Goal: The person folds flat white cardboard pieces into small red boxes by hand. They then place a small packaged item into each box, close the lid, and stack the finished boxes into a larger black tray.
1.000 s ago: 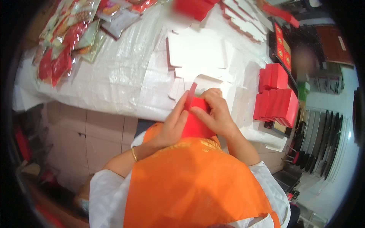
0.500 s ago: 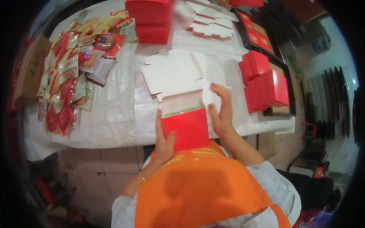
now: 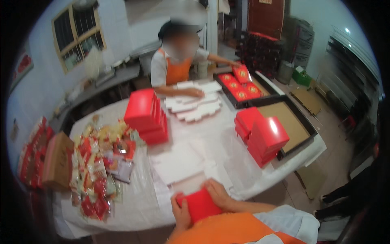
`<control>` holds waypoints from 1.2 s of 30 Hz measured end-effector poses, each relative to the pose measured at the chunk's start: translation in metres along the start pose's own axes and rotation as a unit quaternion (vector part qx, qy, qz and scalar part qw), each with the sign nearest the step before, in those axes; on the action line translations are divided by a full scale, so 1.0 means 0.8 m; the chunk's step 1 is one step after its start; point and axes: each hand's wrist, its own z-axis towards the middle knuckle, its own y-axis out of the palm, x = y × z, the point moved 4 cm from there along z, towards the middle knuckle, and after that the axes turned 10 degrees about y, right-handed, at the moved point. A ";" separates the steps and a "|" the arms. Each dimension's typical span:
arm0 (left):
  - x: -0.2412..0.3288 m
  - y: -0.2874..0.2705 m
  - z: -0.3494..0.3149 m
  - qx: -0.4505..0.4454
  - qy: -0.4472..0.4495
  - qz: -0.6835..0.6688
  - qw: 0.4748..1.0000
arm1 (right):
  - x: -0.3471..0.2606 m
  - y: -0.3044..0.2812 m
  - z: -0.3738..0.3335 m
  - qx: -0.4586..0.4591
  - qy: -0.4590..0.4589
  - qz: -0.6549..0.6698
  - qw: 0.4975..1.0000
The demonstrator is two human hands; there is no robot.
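Box (image 3: pixel 201 206), red, before the apron (image 3: pixel 231 229); left hand (image 3: pixel 181 212) and right hand (image 3: pixel 218 195) pinching its opposite sides. Probably light, smooth, crushable card, best held by edges. Beyond: white card (image 3: pixel 178 164), red stack (image 3: pixel 144 114).

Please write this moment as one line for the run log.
left hand: holds red box, left side | right hand: holds its right side | beyond: flat white cardboard | leftward: wrapped packets
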 end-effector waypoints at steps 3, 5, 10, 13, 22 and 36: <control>-0.024 0.005 0.003 0.020 0.010 -0.019 1.000 | 0.006 -0.010 -0.005 0.016 0.023 0.025 0.999; -0.022 0.012 0.006 0.014 -0.001 -0.024 1.000 | 0.005 -0.017 -0.012 0.038 0.039 0.024 0.998; -0.001 0.030 0.027 -0.033 0.016 0.048 0.998 | 0.002 -0.044 -0.009 0.074 -0.003 -0.015 0.997; 0.020 0.035 0.029 -0.050 0.027 0.138 0.989 | 0.005 -0.052 -0.012 0.063 -0.007 -0.032 0.997; 0.051 0.067 0.045 -0.114 0.131 0.172 0.970 | -0.015 -0.090 -0.016 0.128 0.001 0.026 0.991; 0.084 0.014 0.025 -0.127 0.214 0.203 0.947 | -0.051 -0.056 -0.031 0.069 0.019 0.148 0.986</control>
